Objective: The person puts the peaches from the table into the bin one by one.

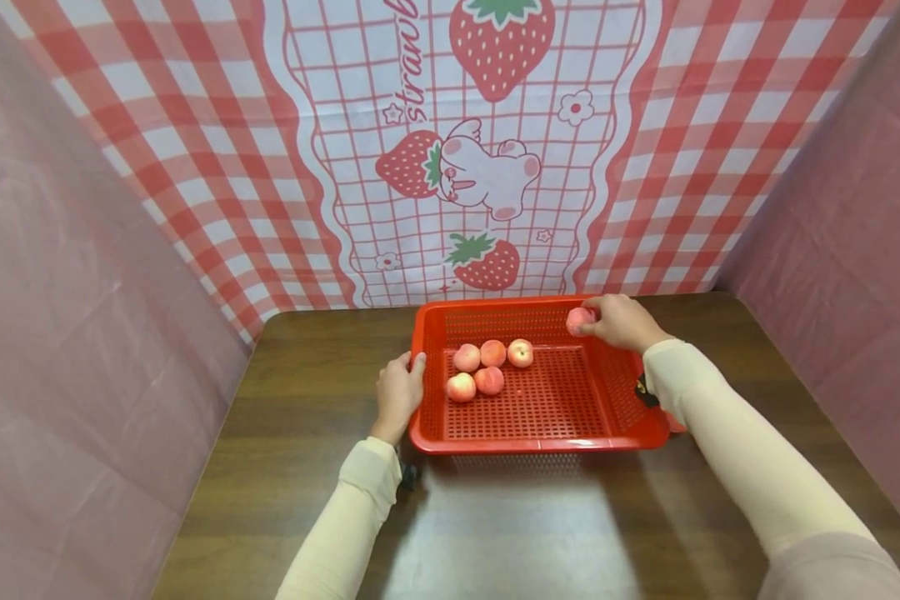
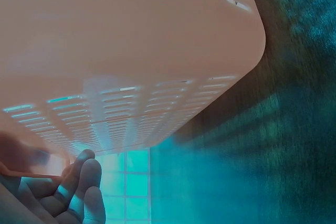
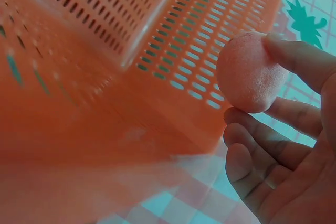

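A red plastic basket (image 1: 562, 445) with slotted walls stands on the table. Several peaches (image 1: 492, 353) lie in its left half. My left hand (image 1: 400, 392) grips the basket's left rim, thumb on top; in the left wrist view its curled fingers (image 2: 92, 174) show under the rim beside the slotted outer wall. Over the back right corner, my right hand (image 1: 624, 322) pinches another peach (image 3: 249, 72) between thumb and fingertips. In the right wrist view, this peach is in front of the slotted wall, and the lower fingers curl loosely beneath it.
The brown wooden table (image 1: 292, 467) extends on both sides and in front of the basket. Behind it hangs a red and white checked cloth (image 1: 270, 167) with strawberry prints. Pink cloths (image 1: 82, 333) enclose the left and right sides.
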